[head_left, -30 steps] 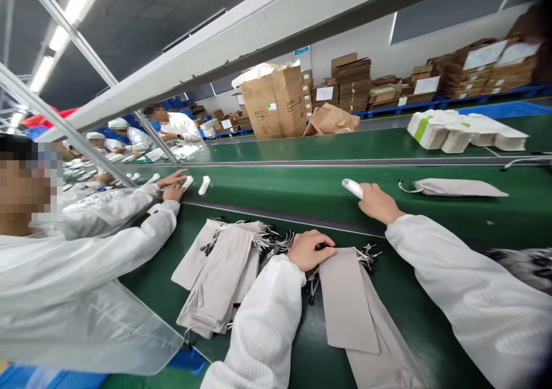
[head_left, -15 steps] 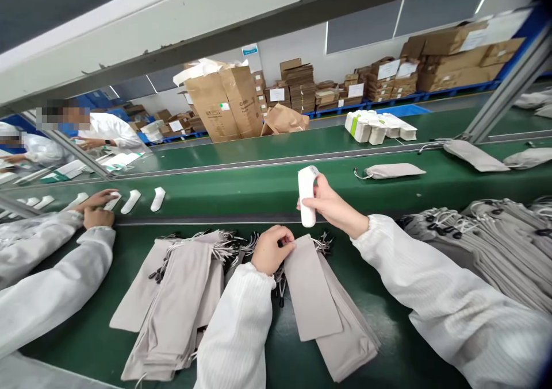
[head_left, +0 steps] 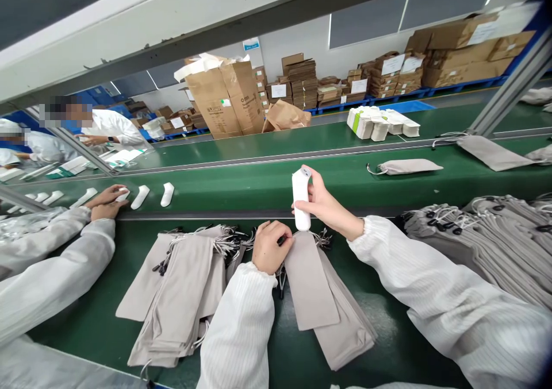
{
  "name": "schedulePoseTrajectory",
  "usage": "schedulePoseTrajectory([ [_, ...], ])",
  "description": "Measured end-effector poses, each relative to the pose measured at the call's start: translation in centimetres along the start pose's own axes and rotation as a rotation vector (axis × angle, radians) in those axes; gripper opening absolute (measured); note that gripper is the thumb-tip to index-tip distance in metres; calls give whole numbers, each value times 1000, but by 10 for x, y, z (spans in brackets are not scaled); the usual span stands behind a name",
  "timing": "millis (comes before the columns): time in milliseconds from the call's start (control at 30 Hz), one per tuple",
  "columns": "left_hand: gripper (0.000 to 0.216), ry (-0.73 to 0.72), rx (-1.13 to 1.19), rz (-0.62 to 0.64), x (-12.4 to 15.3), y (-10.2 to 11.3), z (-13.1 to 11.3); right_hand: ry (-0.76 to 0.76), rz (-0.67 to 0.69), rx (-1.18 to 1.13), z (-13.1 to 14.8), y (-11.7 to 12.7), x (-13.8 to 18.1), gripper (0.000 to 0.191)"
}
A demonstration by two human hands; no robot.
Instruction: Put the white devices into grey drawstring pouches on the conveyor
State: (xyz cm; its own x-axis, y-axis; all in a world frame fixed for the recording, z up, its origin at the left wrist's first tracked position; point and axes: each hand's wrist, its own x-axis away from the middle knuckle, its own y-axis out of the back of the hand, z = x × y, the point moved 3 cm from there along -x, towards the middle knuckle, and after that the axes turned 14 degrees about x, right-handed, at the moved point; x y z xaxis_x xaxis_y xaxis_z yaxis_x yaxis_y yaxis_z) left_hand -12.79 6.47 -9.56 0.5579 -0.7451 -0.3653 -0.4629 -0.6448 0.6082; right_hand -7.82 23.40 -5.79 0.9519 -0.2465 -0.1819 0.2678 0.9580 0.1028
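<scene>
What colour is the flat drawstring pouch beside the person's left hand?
The pouch is plain greyish beige, shown best in the head view.

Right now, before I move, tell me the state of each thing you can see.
white handheld device, held upright
right hand, closed around it
beige fabric pouches, stacked flat
left hand, resting at their cord ends
drawstring pouch, lying alone, cord trailing
cardboard box, flaps open
co-worker's hand, on a small white item

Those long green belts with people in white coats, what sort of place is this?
It looks like a factory where things get packed. There's a long green moving belt, a worker in a white coat, stacks of cloth pouches, and piles of cardboard boxes.
</scene>
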Motion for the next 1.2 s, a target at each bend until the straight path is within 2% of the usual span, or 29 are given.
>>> schedulePoseTrajectory([
  [267, 10, 0, 13, -41, 3, 1, -4, 19, 6, -27, 8, -3, 4, 89],
  [467, 11, -51, -120, -48, 6, 5, -16, 31, -64, -59, 6, -4, 4, 92],
  [633, 9, -23, 47, -37, 7, 5, -22, 41, -97, -82, 12, -6, 8, 100],
  [800, 14, -13, 309, -39, 6, 11, -45, 88, -152, -211, 26, -11, 14, 103],
  [900, 16, -17, 312, -90, 6, 19, -54, 114, -144, -278, 30, -14, 13, 104],
  [1000, 19, 3, 303, -102, 4, 24, -51, 157, -122, -313, 33, -12, 10, 99],
  [1200, 29, 156, 264, -94, 4, 27, -45, 235, -113, -363, 42, -4, 10, 99],
])
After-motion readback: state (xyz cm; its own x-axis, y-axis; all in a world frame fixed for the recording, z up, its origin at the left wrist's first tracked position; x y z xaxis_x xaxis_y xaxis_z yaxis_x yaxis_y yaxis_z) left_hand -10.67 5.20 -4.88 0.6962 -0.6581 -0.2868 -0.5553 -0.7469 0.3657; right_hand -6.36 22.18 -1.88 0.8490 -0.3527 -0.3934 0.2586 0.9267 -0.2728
